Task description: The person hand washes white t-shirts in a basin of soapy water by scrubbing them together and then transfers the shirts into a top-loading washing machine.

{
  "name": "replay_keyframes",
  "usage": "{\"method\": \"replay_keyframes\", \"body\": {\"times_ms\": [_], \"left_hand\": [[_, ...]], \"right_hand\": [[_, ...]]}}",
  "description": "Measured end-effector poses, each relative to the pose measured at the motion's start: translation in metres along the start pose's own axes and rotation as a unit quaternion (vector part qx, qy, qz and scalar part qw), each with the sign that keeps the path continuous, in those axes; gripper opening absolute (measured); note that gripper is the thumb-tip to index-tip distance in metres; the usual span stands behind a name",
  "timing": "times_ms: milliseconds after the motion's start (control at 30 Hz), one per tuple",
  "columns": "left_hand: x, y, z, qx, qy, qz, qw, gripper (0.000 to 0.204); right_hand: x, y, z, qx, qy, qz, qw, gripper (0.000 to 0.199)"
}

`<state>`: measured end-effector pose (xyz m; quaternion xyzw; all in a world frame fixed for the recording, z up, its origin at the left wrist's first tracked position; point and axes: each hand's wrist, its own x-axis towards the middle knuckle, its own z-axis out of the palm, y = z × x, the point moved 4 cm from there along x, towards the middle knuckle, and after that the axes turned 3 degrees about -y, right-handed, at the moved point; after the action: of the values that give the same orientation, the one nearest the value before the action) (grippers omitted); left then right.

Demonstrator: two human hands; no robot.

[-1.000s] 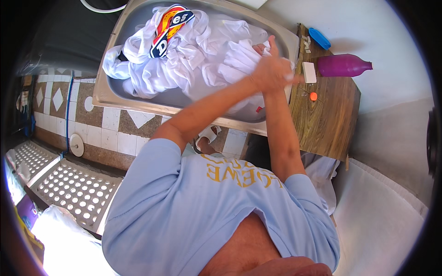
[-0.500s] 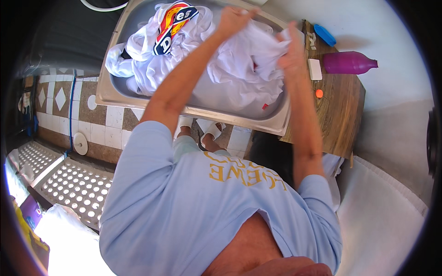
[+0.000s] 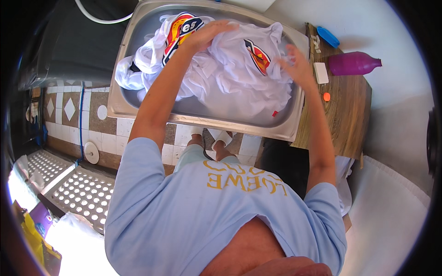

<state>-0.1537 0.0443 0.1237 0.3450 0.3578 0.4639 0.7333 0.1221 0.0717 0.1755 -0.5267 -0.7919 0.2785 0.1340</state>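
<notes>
A heap of white printed cloth, apparently wet shirts (image 3: pixel 156 80), lies in a metal basin (image 3: pixel 202 122). On the right side of the heap a white shirt (image 3: pixel 230 69) is spread out, its red, yellow and dark print facing up. Over the upper middle of the heap is my left hand (image 3: pixel 209 36), fingers stretched out flat along the cloth. By the shirt's right edge my right hand (image 3: pixel 299 69) has its fingers apart, near or lightly touching the fabric. A small red tag (image 3: pixel 275 113) shows at the shirt's lower edge.
Right of the basin stands a wooden table (image 3: pixel 340 117) with a purple bottle (image 3: pixel 353 63) lying on it, a blue brush-like thing (image 3: pixel 328 37), a white block (image 3: pixel 321 72) and an orange cap (image 3: pixel 327 96). A white hose (image 3: pixel 99 19) curves at the upper left.
The cloth raised between both hands has come down into the basin, and its print now shows. My left hand has moved down and left; my right hand has opened away from the fabric.
</notes>
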Motion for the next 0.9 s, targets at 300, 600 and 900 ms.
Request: {"method": "replay_keyframes", "body": {"times_ms": [300, 600, 900], "left_hand": [[-0.042, 0.008, 0.029, 0.589, 0.368, 0.328, 0.64, 0.065], [-0.049, -0.05, 0.073, 0.712, -0.012, 0.144, 0.687, 0.023], [-0.021, 0.035, 0.116, 0.555, 0.122, 0.352, 0.744, 0.043]], "right_hand": [[-0.034, 0.033, 0.01, -0.174, 0.119, -0.138, 0.968, 0.026], [0.011, -0.035, -0.077, 0.424, 0.06, -0.049, 0.902, 0.028], [0.03, -0.063, -0.036, 0.117, 0.056, -0.25, 0.96, 0.023]]}}
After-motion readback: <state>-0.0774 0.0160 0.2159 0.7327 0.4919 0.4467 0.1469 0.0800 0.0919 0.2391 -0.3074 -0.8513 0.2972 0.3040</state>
